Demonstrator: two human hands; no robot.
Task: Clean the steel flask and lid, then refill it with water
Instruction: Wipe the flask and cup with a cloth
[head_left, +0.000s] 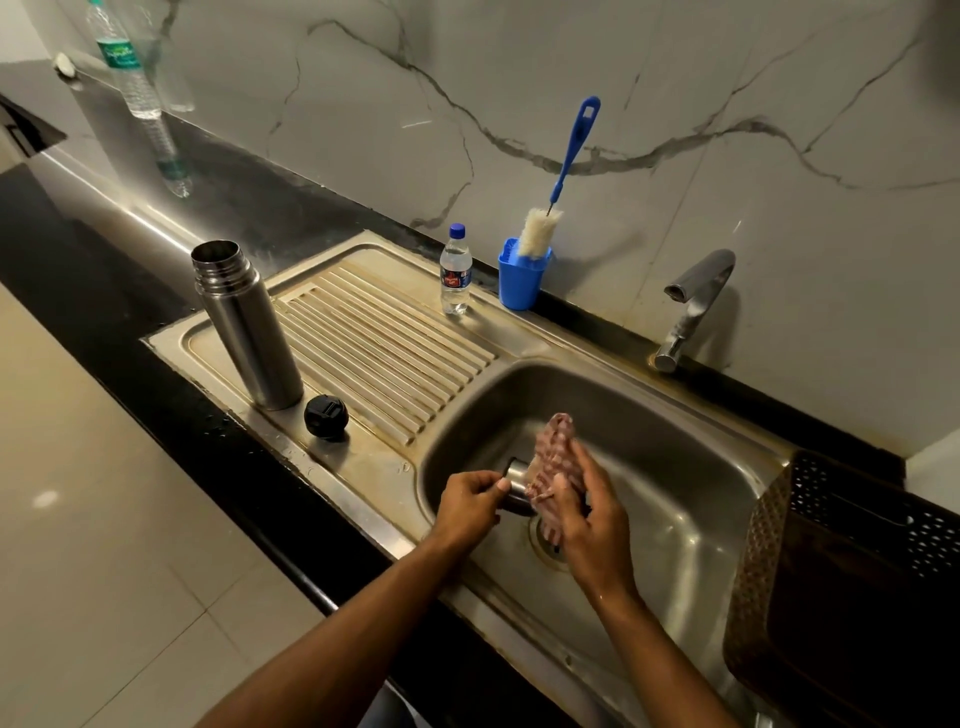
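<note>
1. The steel lid (518, 480) is held over the sink basin (675, 467); left hand (470, 501) grips it; right hand (589, 512) presses a cloth (553, 457) against it.
2. The steel flask (244, 322) stands open on the drainboard (384, 332); a black cap (325, 417) lies beside it.
3. A blue cup (521, 280) holds a bottle brush (558, 197).

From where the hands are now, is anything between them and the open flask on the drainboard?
Only the black stopper, beside the flask base on the near side. Both hands are busy: left hand holds the steel cup, right hand the cloth.
</note>
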